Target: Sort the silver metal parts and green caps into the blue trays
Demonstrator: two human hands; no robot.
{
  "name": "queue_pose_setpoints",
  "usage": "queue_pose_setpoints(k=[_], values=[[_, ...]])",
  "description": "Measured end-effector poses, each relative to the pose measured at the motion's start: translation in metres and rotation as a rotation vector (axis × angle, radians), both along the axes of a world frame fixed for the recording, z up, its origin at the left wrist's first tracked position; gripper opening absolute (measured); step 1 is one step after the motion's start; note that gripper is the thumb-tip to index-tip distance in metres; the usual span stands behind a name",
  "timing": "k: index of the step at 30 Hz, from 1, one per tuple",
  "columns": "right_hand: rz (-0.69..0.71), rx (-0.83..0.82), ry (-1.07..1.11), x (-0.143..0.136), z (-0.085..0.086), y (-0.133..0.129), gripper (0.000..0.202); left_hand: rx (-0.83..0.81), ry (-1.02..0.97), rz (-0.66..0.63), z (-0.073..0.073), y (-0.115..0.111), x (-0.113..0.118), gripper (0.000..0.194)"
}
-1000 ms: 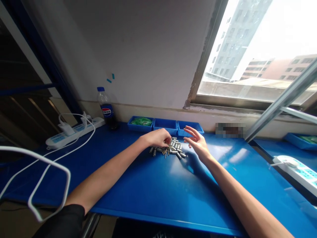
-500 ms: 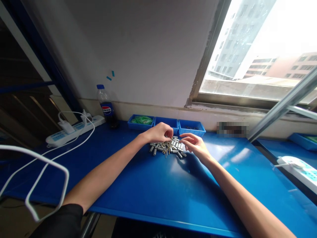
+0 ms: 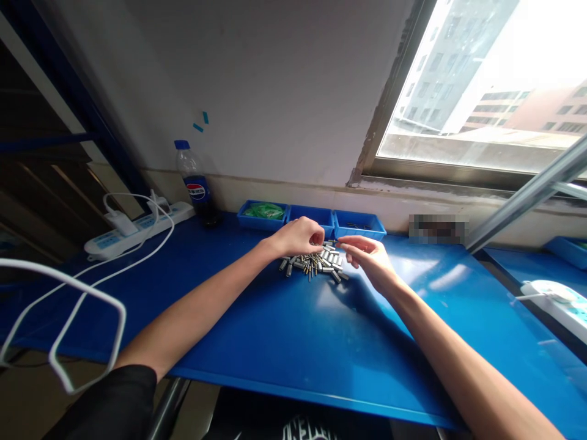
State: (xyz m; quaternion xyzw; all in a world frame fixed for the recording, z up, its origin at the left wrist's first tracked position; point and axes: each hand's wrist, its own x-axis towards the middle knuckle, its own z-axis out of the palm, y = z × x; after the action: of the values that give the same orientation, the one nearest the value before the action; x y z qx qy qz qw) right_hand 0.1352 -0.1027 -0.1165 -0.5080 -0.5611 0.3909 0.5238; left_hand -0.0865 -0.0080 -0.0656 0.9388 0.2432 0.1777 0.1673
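Observation:
A pile of small silvery cylinders [image 3: 336, 276] and thin brass-coloured pins [image 3: 312, 264] lies on the blue table [image 3: 275, 330]. Over the pile's left and back part is my left hand [image 3: 305, 236], its fingers curled and closed, with whatever they pinch too small to make out. At the right side of the pile, my right hand [image 3: 362, 252] has thumb and forefinger brought together, pointing left; a small dark thing seems to show at their tips. The two hands are a short gap apart.
Three blue bins stand behind the pile: one with green plastic [image 3: 265, 211], a middle one [image 3: 312, 217] and a right one [image 3: 360, 225] with dark bits. A cola bottle [image 3: 197, 186] and a power strip [image 3: 137, 232] with white cables are left. Another power strip [image 3: 557, 305] is right.
The view has tipped down slightly, so most things sit higher. My right hand's thumb and forefinger have closed together from a looser, more open pose. My left hand remains curled over the pile.

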Motion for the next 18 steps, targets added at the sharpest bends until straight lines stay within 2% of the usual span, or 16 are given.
queue_pose_setpoints(k=[3,5,7,10,13,18], values=[[-0.044,0.108,-0.003,0.010,0.005,0.003,0.058,-0.024,0.025,0.006,-0.001,0.001,0.000,0.012],[-0.108,0.144,-0.016,0.017,0.005,0.006,0.064,-0.031,0.030,0.005,-0.002,0.000,-0.001,0.013],[-0.197,0.151,-0.079,0.023,0.002,0.008,0.053,-0.031,0.030,0.002,-0.002,0.000,-0.001,0.014],[-0.294,0.169,-0.306,0.033,-0.010,0.012,0.025,-0.048,0.028,-0.007,-0.002,0.001,-0.002,0.015],[-0.283,0.205,-0.544,0.041,-0.021,0.015,0.020,-0.073,0.021,-0.005,-0.003,0.002,-0.002,0.017],[-0.147,0.239,-0.827,0.045,-0.032,0.021,0.026,-0.082,0.007,-0.014,-0.006,0.004,-0.002,0.017]])
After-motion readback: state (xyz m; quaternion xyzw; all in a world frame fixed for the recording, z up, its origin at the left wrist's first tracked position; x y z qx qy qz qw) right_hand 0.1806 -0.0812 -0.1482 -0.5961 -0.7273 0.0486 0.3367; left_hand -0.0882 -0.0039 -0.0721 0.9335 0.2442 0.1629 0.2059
